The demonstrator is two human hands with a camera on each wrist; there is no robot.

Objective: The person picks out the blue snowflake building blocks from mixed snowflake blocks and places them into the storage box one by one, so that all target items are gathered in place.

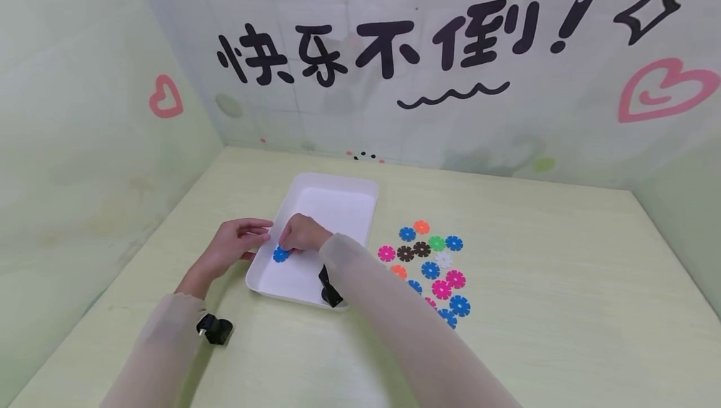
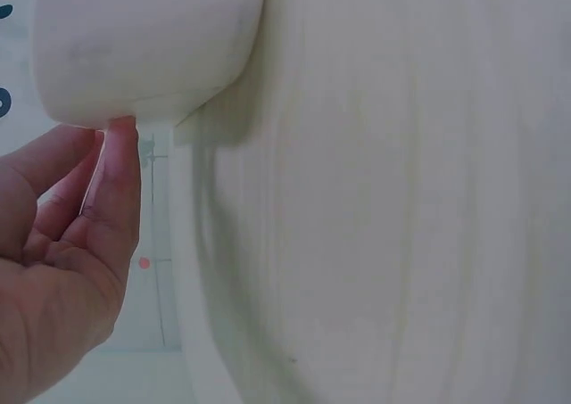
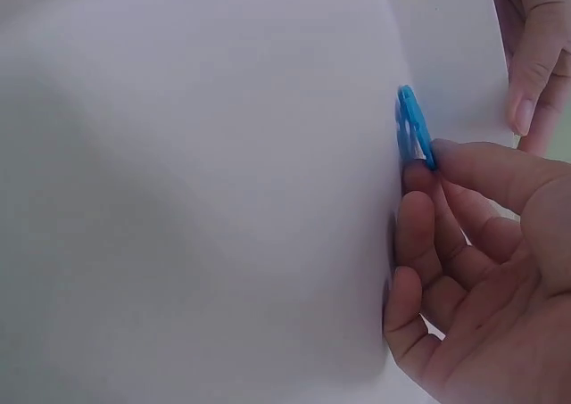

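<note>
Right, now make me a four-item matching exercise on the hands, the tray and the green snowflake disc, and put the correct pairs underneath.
Column one
1. Left hand
2. Tray
3. Green snowflake disc
4. Right hand

Column two
A. Lying among the other loose discs, beyond the tray's right side
B. Pinching a blue snowflake disc inside the tray's walls
C. Fingertips at the tray's left wall
D. White, with raised walls, resting on the table

Pairs: 1-C, 2-D, 3-A, 4-B
</note>
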